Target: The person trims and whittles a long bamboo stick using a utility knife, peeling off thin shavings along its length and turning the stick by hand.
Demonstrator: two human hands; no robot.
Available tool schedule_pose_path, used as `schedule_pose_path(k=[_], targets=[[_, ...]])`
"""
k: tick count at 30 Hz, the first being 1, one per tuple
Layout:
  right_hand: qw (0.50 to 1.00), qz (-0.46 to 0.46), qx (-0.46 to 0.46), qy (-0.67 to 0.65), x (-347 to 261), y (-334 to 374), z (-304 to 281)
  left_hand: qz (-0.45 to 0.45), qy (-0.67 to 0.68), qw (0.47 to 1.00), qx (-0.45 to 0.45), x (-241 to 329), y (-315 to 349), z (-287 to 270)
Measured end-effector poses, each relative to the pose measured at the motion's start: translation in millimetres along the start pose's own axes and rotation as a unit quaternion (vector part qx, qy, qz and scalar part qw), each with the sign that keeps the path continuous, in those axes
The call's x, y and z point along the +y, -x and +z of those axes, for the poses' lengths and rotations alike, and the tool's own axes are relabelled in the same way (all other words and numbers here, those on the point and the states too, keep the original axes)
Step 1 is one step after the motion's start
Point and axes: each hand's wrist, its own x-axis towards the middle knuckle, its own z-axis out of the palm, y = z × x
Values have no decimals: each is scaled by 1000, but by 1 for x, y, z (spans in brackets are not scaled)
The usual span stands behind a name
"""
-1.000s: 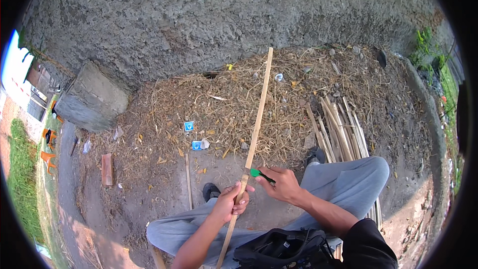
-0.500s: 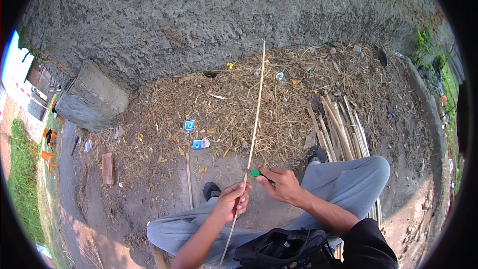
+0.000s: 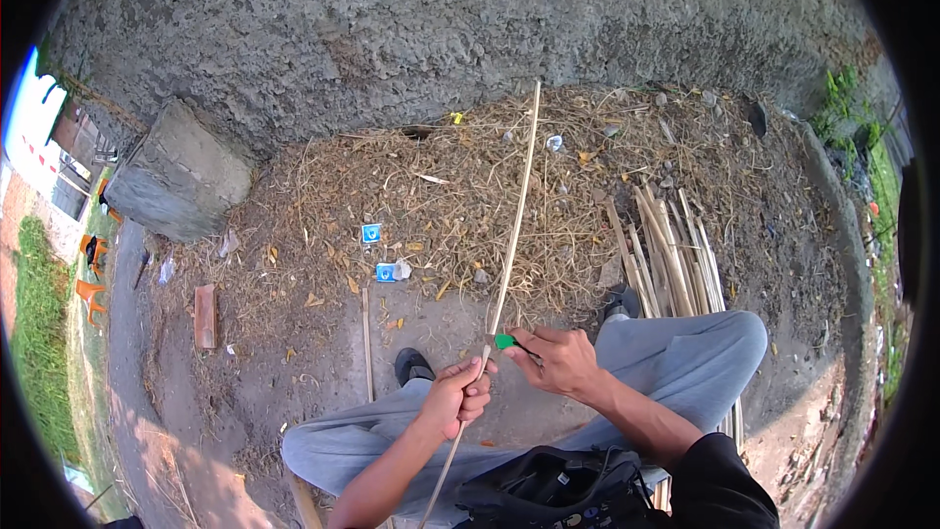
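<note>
A long, thin, pale bamboo strip (image 3: 516, 225) rises from between my knees toward the wall, its far end leaning slightly right. Closed around its lower part is my left hand (image 3: 460, 395), thumb on the strip. My right hand (image 3: 556, 362) is closed on a small green and black tool (image 3: 505, 341), whose green end lies against or right beside the strip, just above my left hand. The fingers hide most of the tool, so its exact kind does not show.
A bundle of bamboo strips (image 3: 676, 250) lies by my right leg. One loose strip (image 3: 368, 343) rests near my left shoe (image 3: 413, 365). Blue packets (image 3: 371, 233), a brick (image 3: 205, 316) and dry straw (image 3: 323, 196) litter the ground. A concrete block (image 3: 181, 176) stands against the rough wall (image 3: 470, 20).
The strip's far end has swung a little to the right. Both hands keep their hold, and the green tool stays at nearly the same place by the strip.
</note>
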Motion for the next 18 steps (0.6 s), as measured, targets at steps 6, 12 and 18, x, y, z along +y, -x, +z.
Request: schedule_pose_path(k=[6,12,18], targets=[[1000,-1,-2,-17,0,1,1,-14,9,999,-29,0,6,-1],[1000,-7,-7,-11,-8,1,-9,4,7,999,-31,-1,5,3],[1000,-5,-6,-11,-4,-1,-3,0,10,1000,-21,-4,3,2]])
